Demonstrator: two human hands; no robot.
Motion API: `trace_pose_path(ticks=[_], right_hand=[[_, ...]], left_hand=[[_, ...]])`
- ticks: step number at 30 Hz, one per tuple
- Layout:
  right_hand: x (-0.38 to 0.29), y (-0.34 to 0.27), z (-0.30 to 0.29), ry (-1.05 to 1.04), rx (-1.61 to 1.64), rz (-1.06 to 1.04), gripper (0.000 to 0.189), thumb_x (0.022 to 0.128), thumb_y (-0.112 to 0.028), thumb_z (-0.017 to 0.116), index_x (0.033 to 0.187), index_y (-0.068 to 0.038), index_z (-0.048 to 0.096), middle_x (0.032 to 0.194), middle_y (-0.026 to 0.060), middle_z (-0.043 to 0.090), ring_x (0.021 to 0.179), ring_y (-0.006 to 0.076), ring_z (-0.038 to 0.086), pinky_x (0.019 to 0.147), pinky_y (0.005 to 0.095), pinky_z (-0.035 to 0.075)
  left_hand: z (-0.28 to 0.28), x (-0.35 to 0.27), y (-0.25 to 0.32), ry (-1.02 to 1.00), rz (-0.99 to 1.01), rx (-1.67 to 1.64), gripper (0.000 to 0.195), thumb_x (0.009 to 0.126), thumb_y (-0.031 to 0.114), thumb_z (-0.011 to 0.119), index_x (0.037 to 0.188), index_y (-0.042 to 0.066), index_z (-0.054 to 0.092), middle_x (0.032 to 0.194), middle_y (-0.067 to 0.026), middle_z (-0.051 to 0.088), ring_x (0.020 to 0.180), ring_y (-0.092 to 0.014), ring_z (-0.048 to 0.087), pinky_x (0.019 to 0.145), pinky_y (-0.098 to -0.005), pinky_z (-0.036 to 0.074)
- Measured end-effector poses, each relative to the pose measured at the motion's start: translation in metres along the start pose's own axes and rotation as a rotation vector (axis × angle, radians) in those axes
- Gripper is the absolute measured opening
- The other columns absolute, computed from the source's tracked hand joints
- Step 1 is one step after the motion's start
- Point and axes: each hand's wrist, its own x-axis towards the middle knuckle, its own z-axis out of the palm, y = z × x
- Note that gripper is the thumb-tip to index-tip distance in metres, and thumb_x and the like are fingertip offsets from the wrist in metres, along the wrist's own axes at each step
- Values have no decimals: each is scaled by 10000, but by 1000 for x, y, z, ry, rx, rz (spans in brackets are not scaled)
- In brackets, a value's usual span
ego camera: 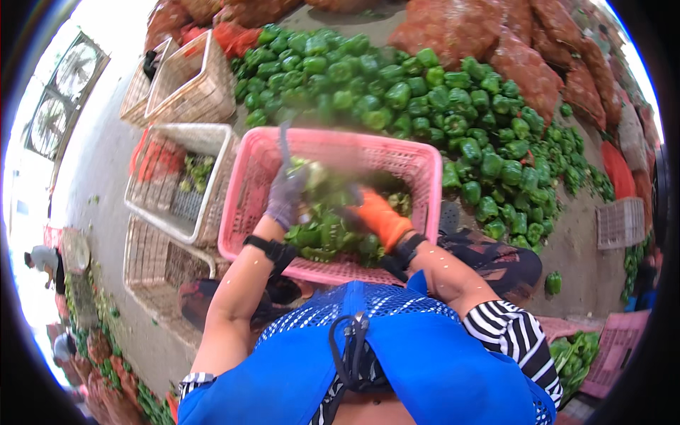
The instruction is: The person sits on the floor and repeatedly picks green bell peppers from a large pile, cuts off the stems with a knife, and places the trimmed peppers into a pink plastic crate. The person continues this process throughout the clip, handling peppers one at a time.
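A pink plastic crate stands before me, partly filled with green peppers and pepper pieces. Over its left part is my left hand in a grey-purple glove, shut on a knife whose blade points up and away. My right hand, in an orange glove with dark fingertips, is over the crate's right half. Its fingers are blurred beside a pale green, blurred vegetable piece; whether they grip anything is unclear. Beyond the crate lies a large heap of green bell peppers.
White plastic crates stand left of the pink one, one holding green scraps. Filled red mesh sacks lie behind the peppers. At lower right is another pink crate beside green peppers. People are at far left.
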Motion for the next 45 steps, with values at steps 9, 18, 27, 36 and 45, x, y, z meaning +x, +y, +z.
trace_pose_path(ticks=[9,18,27,36,45], right_hand=[[26,-67,-30,-83,243,-164,796,762,-356,849,1418,-112,471,1215,135,674,1108,241,647,948,367,507],[99,-40,-196,207,126,-260,537,892,-180,742,1371,-69,527,1182,123,664,1050,194,635,867,332,537],[198,180,-273,465,-100,315,511,866,-159,738,1330,-42,559,1112,107,705,931,220,677,788,349,544],[1,140,-441,627,-165,387,427,894,-131,698,1306,-76,599,1070,31,691,912,121,615,771,307,515],[-169,-24,-526,804,-373,654,261,955,-306,626,1167,-170,692,945,-38,694,736,91,617,576,239,487]], left_hand=[[35,-7,7,-204,353,237,284,910,163,693,1148,81,562,968,-7,627,776,-111,625,669,-270,554],[-154,-2,126,635,663,1010,523,903,307,718,1292,12,529,1081,-135,636,913,-227,626,790,-354,531],[-198,60,103,499,308,1347,663,791,156,784,1372,-9,511,1181,-138,651,1040,-219,617,894,-363,512],[-43,93,97,-101,-70,739,445,778,81,756,1189,12,600,770,30,586,571,-77,554,507,-230,460],[-14,70,128,-68,-43,666,140,864,89,637,972,3,663,999,-133,715,471,-103,572,384,-217,453]])
